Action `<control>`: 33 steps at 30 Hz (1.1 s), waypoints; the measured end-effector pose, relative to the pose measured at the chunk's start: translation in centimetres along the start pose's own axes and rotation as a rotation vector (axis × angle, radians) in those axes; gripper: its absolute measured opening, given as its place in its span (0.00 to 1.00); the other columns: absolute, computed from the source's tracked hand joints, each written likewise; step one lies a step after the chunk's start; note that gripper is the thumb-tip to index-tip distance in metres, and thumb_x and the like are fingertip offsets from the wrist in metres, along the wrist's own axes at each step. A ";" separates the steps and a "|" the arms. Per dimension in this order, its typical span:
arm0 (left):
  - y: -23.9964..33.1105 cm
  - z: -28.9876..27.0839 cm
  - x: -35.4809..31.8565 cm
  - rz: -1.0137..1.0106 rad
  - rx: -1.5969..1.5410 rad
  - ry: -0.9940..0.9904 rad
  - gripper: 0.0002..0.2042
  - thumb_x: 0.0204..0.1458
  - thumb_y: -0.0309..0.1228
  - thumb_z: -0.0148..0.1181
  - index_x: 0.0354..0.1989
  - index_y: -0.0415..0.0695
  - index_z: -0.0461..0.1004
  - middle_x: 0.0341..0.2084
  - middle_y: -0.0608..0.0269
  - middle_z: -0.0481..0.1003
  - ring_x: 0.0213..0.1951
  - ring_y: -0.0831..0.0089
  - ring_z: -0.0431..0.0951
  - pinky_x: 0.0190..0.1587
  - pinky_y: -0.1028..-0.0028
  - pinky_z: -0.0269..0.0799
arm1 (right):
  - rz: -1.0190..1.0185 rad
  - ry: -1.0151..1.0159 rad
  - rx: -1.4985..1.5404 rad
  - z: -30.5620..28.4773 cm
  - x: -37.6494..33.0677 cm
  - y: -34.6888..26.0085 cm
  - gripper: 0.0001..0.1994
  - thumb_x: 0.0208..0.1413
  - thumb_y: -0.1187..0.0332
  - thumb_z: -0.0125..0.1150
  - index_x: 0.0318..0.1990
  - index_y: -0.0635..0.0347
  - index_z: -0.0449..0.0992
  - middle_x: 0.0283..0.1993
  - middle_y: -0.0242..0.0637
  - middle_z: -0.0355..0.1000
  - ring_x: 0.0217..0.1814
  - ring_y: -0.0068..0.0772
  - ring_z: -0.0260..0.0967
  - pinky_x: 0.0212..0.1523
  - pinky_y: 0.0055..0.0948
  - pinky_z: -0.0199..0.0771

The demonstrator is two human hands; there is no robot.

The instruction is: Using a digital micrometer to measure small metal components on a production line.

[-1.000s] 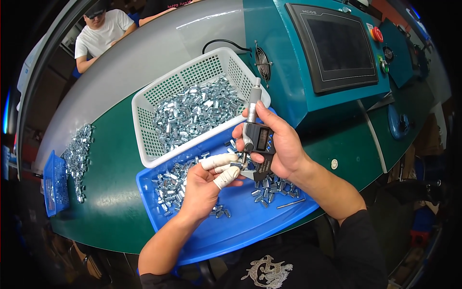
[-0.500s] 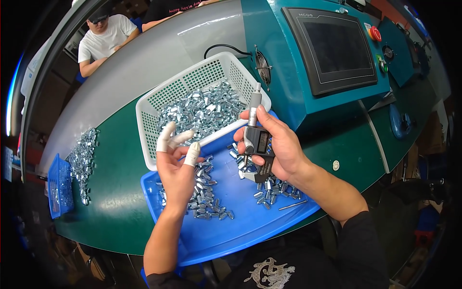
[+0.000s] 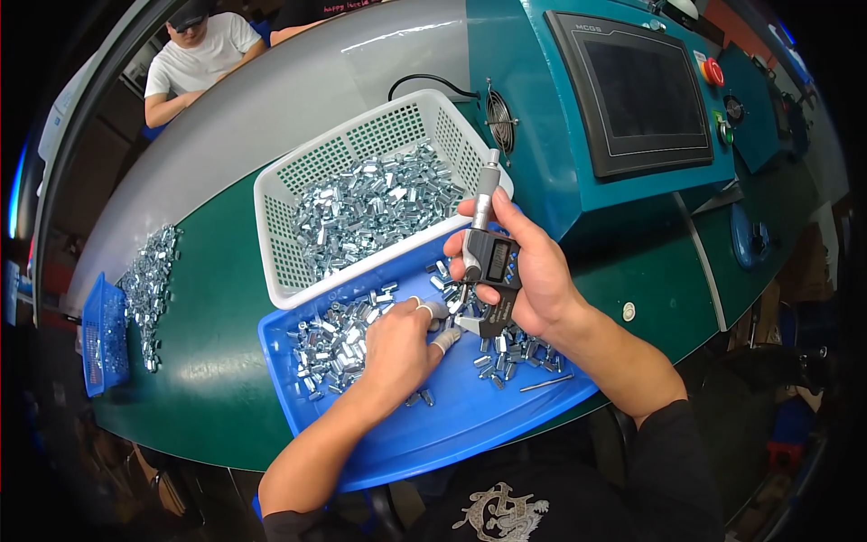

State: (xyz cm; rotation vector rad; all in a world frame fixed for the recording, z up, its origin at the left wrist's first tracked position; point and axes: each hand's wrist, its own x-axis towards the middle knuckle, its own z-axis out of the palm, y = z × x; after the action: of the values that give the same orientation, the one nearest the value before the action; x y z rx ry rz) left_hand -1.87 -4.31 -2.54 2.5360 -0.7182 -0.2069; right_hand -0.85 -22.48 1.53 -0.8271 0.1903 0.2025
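My right hand (image 3: 546,285) grips a digital micrometer (image 3: 495,257), tilted, its thimble pointing up and its frame hanging over the blue tray (image 3: 424,443). My left hand (image 3: 396,348), with white finger cots on its fingertips, is closed beside the micrometer's jaw opening, just above the tray. Whatever its fingers pinch, if anything, is hidden or too small to name. Small shiny metal hex pieces (image 3: 330,343) lie heaped in the tray left of this hand. A second group of hex pieces (image 3: 513,350) sits beneath the micrometer. A thin metal rod (image 3: 546,383) rests near the tray's right edge.
A white perforated basket (image 3: 280,271) full of similar pieces stands behind the tray. At left, loose pieces (image 3: 150,289) lie by a small blue basket (image 3: 107,339) on the green table (image 3: 212,379). A teal machine with a screen (image 3: 641,99) rises at right. Across, a person sits.
My left hand has come down and right from above the tray's left side to the micrometer's jaws, its spread fingers now closed. My right hand still holds the micrometer in nearly the same place.
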 end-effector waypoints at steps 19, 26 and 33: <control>0.9 -2.8 -0.6 -0.249 -1.235 0.042 0.14 0.54 0.24 0.58 0.48 0.36 0.71 0.38 0.64 0.74 0.37 0.78 0.73 0.37 0.74 0.75 | 0.019 -0.040 -0.047 0.1 0.2 0.5 0.25 0.63 0.47 0.41 0.56 0.59 0.58 0.35 0.44 0.72 0.30 0.26 0.73 0.14 0.18 0.63; 1.0 -2.5 -0.5 -0.220 -1.243 -0.015 0.12 0.52 0.25 0.59 0.45 0.38 0.73 0.37 0.59 0.76 0.39 0.72 0.77 0.42 0.70 0.77 | 0.030 -0.034 -0.011 0.1 0.0 0.3 0.26 0.64 0.47 0.37 0.57 0.59 0.60 0.35 0.44 0.72 0.30 0.27 0.73 0.15 0.18 0.64; 1.0 -3.0 -0.5 -0.251 -1.338 -0.067 0.11 0.52 0.25 0.59 0.44 0.37 0.74 0.37 0.55 0.77 0.37 0.70 0.79 0.42 0.69 0.79 | 0.014 -0.070 -0.003 -0.2 0.1 0.6 0.24 0.66 0.50 0.33 0.58 0.59 0.59 0.35 0.42 0.72 0.32 0.27 0.73 0.16 0.18 0.65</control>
State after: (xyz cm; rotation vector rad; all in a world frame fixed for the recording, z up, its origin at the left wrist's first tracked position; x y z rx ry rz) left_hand -1.94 -3.54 0.54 1.3065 -0.1253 -0.6100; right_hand -0.92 -22.26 0.97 -0.8200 0.1299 0.2449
